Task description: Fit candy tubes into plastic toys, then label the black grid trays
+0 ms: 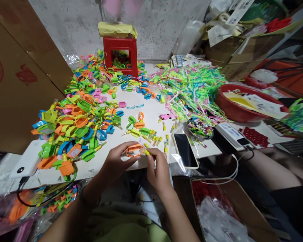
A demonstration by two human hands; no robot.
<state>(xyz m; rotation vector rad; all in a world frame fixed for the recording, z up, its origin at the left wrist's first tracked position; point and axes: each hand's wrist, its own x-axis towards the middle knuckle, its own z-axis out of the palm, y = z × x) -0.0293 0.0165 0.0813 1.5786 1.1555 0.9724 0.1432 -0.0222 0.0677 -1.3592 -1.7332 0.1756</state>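
Observation:
Near the table's front edge, my left hand (121, 158) grips an orange plastic wristband (134, 151), shaped like a toy watch, with its loop facing up. My right hand (159, 168) pinches a small yellow-labelled tube (146, 152) against the right side of that band. Whether the two are joined cannot be made out. Just beyond my hands lie several more yellow-labelled tubes (165, 138) and a few loose bands, among them a green one (144, 131). A large heap of coloured wristbands (83, 111) spreads over the table on the left.
A red plastic stool (133, 53) stands at the back. Right of my hands lie a phone (185, 150), a bowl of beads (200, 127) and a red basin (238, 111). A white power bank (27, 159) sits at left. Green and pink strips (192, 84) are heaped behind; another person's arm (265, 168) shows.

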